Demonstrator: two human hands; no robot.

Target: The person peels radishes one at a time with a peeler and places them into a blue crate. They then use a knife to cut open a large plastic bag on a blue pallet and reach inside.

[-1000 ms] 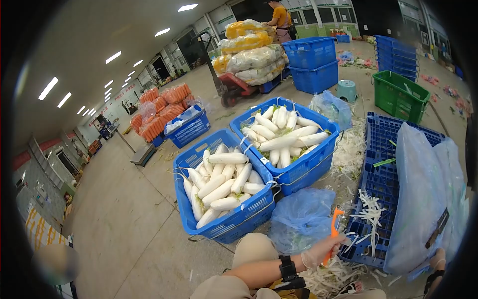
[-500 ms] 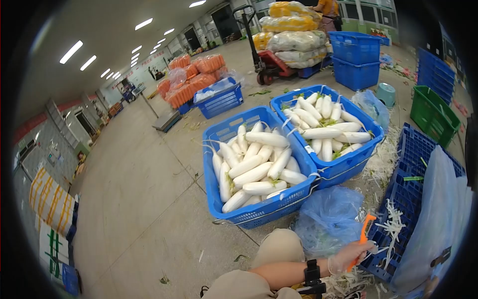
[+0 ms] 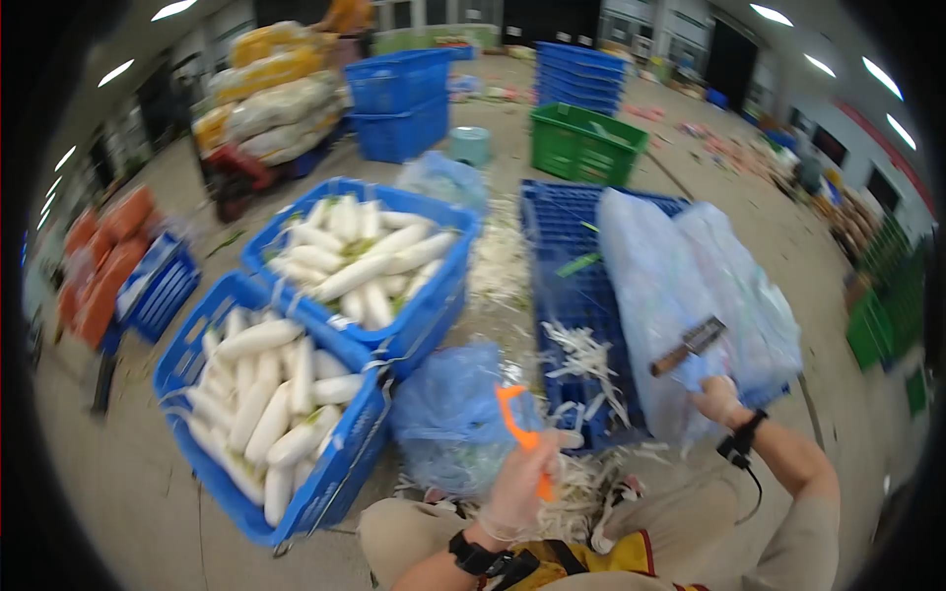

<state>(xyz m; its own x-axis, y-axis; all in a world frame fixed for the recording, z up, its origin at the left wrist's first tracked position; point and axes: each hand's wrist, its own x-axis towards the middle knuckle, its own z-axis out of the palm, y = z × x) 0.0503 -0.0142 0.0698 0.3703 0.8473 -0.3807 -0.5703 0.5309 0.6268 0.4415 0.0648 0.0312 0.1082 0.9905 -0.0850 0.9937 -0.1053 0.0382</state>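
My left hand (image 3: 522,483), in a thin clear glove, is closed round an orange peeler (image 3: 514,419), its head pointing up. My right hand (image 3: 719,402) has its fingers curled at the lower part of a pale blue plastic bag (image 3: 645,295), seemingly gripping the film; the fingertips are blurred. Just above that hand, a knife with a brown handle (image 3: 670,361) lies across the bag. The bag rests on a dark blue plastic pallet (image 3: 552,212). To the left, two blue crates (image 3: 340,517) (image 3: 453,305) are filled with white radishes (image 3: 266,414) (image 3: 360,271).
White peel strips (image 3: 586,364) lie on the pallet and floor. A crumpled blue bag (image 3: 448,414) sits between crates and pallet. Beyond stand a green crate (image 3: 586,148), stacked blue crates (image 3: 399,98), a small bucket (image 3: 470,146) and filled sacks (image 3: 281,108). A person (image 3: 347,18) stands behind the sacks.
The view has swung right, so the crates now sit further left. My right hand and the knife on the bag have come into sight. The peeler stays in my left hand.
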